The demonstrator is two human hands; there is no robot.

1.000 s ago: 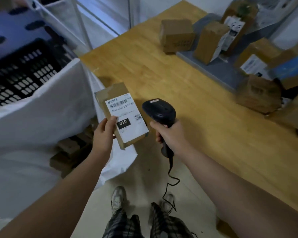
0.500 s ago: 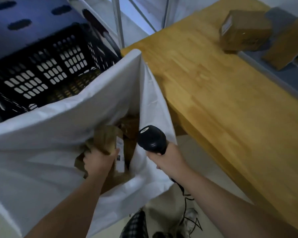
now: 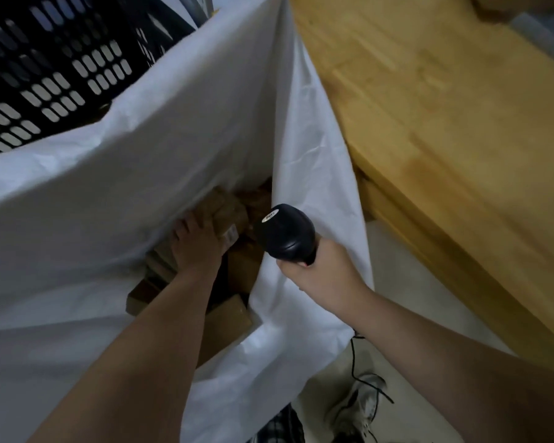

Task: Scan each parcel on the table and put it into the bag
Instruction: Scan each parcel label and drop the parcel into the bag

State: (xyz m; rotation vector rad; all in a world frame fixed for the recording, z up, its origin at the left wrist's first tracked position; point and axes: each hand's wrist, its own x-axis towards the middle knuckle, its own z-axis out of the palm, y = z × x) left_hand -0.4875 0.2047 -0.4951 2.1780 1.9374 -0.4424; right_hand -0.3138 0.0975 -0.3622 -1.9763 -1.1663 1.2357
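Blurred table (image 3: 445, 123), gripped scanner (image 3: 287, 233), parcel (image 3: 224, 209) — perhaps held

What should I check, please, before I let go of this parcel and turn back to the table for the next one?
1. cardboard parcel below the rim of the white bag: ok, it lies among other boxes.
2. left hand grip released: not ok, it holds the parcel.
3. barcode scanner secure: ok, the right hand grips its handle.
4. scanner cable free of the feet: cannot tell, it hangs near a shoe.
5. More parcels on the wooden table: cannot tell, mostly out of view.
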